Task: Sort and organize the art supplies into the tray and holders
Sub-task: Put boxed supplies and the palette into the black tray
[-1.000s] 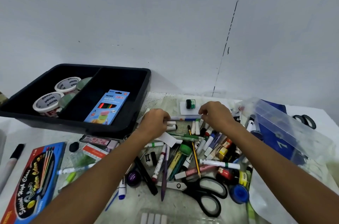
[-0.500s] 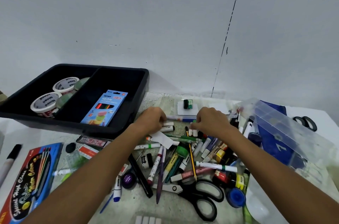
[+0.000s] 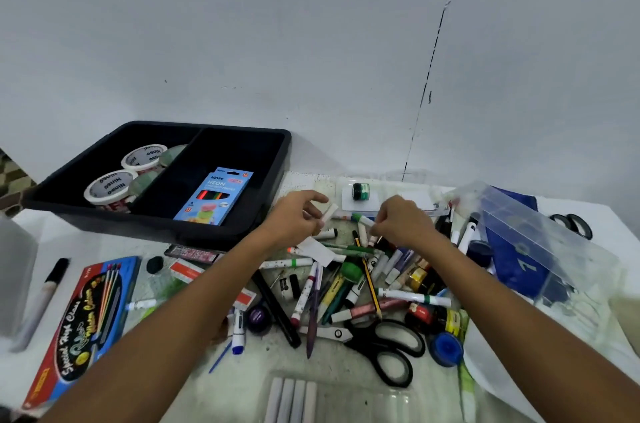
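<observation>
Black tray [image 3: 273,180] sits just left of left hand [image 3: 294,220], its near rim close to the wrist. Left fingers [image 3: 317,198] curled, pinching a white cap [image 3: 329,211]; right hand [image 3: 401,222] pinches a green-tipped marker [image 3: 362,219]. Below both: dense marker pile [image 3: 346,277] w/ scissors [image 3: 381,343] on pale tabletop [image 3: 242,384]. Clear box [image 3: 540,242] crowds the right; grey wall [image 3: 311,42] behind.

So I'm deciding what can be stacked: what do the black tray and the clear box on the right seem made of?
The black tray looks like moulded plastic, matt with rounded rims. The clear box looks like thin transparent plastic, glossy; its contents show through.
</observation>
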Demonstrator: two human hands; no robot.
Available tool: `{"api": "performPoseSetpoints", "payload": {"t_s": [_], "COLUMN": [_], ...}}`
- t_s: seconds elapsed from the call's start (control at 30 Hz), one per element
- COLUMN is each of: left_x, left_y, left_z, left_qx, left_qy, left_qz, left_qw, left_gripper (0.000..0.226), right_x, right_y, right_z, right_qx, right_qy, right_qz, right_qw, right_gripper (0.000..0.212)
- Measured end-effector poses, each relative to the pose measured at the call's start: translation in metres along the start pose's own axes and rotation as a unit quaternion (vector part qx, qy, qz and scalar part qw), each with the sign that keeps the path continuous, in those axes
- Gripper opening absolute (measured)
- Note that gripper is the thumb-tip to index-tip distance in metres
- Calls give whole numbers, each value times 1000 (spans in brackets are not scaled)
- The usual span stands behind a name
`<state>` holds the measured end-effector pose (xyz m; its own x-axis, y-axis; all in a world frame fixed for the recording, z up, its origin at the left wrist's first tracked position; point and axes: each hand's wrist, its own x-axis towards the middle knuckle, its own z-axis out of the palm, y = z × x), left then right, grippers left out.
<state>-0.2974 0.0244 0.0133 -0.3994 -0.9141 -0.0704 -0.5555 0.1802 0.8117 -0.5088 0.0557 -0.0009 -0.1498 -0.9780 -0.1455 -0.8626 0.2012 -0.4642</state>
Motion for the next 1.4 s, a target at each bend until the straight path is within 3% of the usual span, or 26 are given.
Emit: {"api": "performPoseSetpoints", "payload": {"t_s": [0.13, 0.3, 0.5, 0.7, 1.07, 1.4], "left_x": [-32, -76, -123, -152, -171, -178], "left_y": [13, 16, -4, -22, -30, -26], "left_z": [-9, -8, 6, 25, 40, 46], "left_qx": [-67, -65, -49, -30, 95, 134], "left_qy": [-59, -85, -172, -181, -157, -150], "left_qz": [22, 40, 44, 40, 77, 103], "left_qw": [996, 993, 983, 982, 980, 974], "left_gripper": [36, 32, 29, 24, 26, 23], "right_x": [-33, -83, -137, -173, -194, -203], "right_y": [-15, -26, -33, -33, -33, -36], "right_z": [-25, -33, -8, 35, 69, 73], "right_qx": [149, 268, 251, 232, 209, 175], "right_qy": [12, -27, -110, -167, -149, -134], "right_qz": [-68, -101, -104, -86, -52, -43], "right_qw": [986, 958, 956, 954, 965, 974], "right_gripper": [14, 5, 10, 9, 3, 2]}}
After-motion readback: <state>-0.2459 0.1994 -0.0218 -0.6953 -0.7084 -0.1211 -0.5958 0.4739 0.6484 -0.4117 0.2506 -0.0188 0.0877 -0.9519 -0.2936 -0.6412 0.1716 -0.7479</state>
